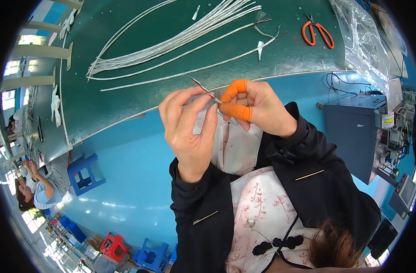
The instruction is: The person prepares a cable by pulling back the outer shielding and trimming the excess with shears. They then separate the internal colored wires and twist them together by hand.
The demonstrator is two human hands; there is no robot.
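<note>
Just off the table's near edge, both hands meet at the stripped end of a cable, where thin red, white and dark wires stick out. My left hand pinches the wires between thumb and fingers. My right hand, with orange finger cots on its thumb and index finger, grips the cable where the wires come out. The rest of that cable is hidden by my hands. Beyond them, a bundle of silvery braided cables lies on the green table, with two single cables in front of it, their ends frayed.
Orange-handled cutters rest at the table's right, beside clear plastic bags. A dark grey machine cabinet stands right. Blue stool and red stool are on the floor at left, near another person working. White gloves hang at the left.
</note>
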